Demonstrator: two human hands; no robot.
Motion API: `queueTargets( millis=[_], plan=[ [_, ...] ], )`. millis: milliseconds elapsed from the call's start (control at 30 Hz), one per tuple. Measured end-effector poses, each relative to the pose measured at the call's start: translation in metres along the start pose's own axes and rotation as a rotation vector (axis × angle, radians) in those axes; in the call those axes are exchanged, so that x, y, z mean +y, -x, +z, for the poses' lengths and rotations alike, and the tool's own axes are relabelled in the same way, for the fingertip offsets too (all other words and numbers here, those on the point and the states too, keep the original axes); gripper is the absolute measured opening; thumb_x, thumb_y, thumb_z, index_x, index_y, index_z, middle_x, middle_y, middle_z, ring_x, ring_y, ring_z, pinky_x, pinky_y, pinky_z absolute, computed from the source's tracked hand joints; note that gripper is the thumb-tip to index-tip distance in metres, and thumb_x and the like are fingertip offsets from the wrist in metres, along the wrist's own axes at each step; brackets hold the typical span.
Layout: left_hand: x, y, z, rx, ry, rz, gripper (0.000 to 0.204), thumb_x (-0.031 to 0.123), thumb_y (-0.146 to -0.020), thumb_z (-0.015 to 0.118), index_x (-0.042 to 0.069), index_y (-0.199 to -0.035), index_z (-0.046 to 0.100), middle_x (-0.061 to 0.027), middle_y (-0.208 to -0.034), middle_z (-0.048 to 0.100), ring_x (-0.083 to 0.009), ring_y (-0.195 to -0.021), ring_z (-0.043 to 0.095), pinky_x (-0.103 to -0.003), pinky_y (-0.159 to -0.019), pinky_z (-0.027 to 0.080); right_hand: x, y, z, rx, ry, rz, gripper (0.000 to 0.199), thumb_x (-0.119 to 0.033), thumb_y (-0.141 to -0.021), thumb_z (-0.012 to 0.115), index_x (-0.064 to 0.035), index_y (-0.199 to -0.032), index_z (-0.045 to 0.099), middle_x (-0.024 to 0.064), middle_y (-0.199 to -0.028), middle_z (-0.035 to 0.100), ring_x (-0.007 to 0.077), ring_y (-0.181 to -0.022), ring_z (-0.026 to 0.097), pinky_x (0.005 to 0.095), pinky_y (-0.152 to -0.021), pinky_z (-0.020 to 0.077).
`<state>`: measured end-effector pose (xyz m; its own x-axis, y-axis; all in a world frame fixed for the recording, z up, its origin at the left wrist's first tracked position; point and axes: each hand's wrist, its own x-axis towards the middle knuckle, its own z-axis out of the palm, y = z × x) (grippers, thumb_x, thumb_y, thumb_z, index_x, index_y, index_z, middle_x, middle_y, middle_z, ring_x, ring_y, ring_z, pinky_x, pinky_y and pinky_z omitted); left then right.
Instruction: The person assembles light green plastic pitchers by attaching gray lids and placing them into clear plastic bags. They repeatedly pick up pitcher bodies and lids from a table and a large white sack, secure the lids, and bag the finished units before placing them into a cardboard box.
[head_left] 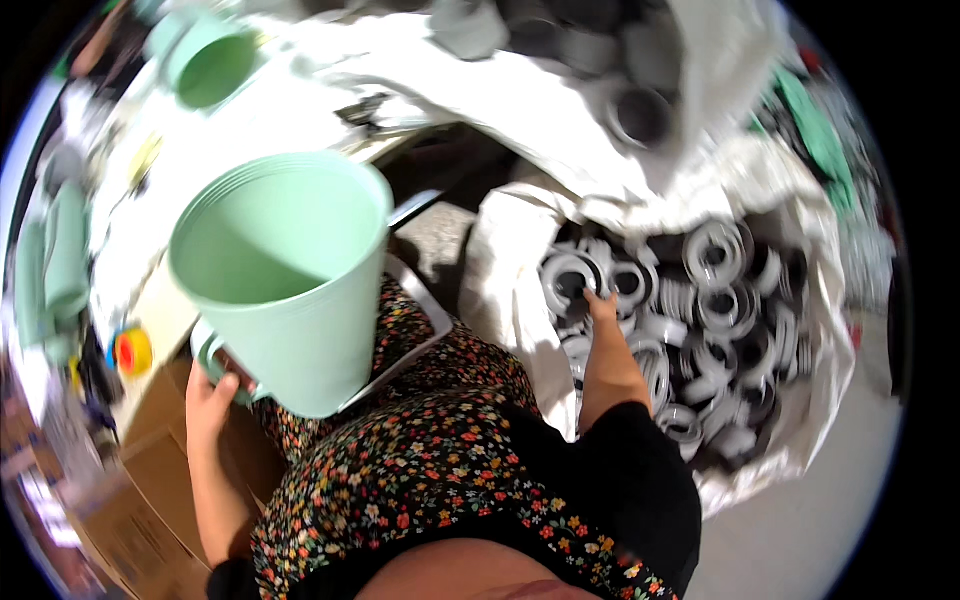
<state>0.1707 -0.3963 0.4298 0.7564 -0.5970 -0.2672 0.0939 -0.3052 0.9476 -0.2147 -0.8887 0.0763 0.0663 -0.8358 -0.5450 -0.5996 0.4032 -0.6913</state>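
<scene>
Far left: cardboard boxes (140,520), brown and flat-sided, are sitting low beside the person's knee, partly cut off by the rim; a small round yellow and red item (133,350) is lying above them, too blurred to identify. Left hand (208,405): it is gripping the handle at the base of a pale green plastic bucket (280,270), fingers curled closed around it. The bucket is tilting, its long axis running from the lower rear up toward the upper left, open mouth facing the camera, interior showing bare. Upper left: a second pale green bucket (212,62) is resting on a white-covered table (270,120), mouth upward. Centre: a floral-print garment is covering the lap. Right hand (603,325): it is reaching down into a large white sack (500,270), fingertips touching grey-white plastic rings (715,300) heaped inside; whether it is grasping one cannot be told. Upper right: another sack of grey fittings (640,110) is lying blurred.
</scene>
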Motion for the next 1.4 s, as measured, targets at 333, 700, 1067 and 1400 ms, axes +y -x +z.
queueTargets(
  millis=[333, 700, 1067, 1400],
  plan=[
    [0.03, -0.011, 0.024, -0.012, -0.092, 0.188, 0.044, 0.038, -0.08, 0.066, 0.001, -0.1, 0.053, -0.0015, -0.088, 0.053, -0.0107, -0.081, 0.05, -0.025, -0.073, 0.041, -0.089, 0.039, -0.148, -0.317, 0.093, -0.152, 0.073, -0.037, -0.074, 0.073, 0.0075, -0.123, 0.042, 0.0155, -0.11, 0.056, 0.0222, -0.097, 0.055, 0.0318, -0.083, 0.0451],
    [0.059, 0.005, 0.057, -0.129, -0.429, 0.378, 0.033, 0.025, -0.08, 0.065, 0.0, -0.1, 0.056, -0.0127, -0.084, 0.058, -0.0287, -0.078, 0.059, -0.035, -0.07, 0.046, -0.397, 0.32, 0.035, -0.304, 0.139, -1.976, 0.059, -0.045, -0.069, 0.069, -0.002, -0.109, 0.06, 0.012, -0.092, 0.054, 0.0274, -0.082, 0.052, 0.036, -0.074, 0.0436],
    [0.032, 0.004, 0.04, -0.093, -0.061, 0.207, 0.034, 0.015, -0.081, 0.066, 0.001, -0.109, 0.055, -0.0064, -0.086, 0.06, -0.0123, -0.079, 0.053, -0.028, -0.072, 0.044, -0.415, 0.344, 0.055, -0.644, 0.151, -1.951, 0.054, -0.04, -0.07, 0.07, -0.0027, -0.109, 0.062, 0.009, -0.083, 0.056, 0.0225, -0.071, 0.053, 0.0314, -0.062, 0.0429],
    [0.02, -0.038, 0.02, -0.122, -0.166, 0.209, 0.036, 0.028, -0.077, 0.07, 0.005, -0.102, 0.057, -0.0002, -0.078, 0.059, -0.0102, -0.071, 0.054, -0.026, -0.062, 0.046, -0.428, 0.337, 0.06, -0.731, 0.174, -2.015, 0.046, -0.032, -0.074, 0.068, -0.0021, -0.108, 0.062, 0.0103, -0.079, 0.056, 0.0229, -0.067, 0.052, 0.0309, -0.061, 0.0421]
  ],
)
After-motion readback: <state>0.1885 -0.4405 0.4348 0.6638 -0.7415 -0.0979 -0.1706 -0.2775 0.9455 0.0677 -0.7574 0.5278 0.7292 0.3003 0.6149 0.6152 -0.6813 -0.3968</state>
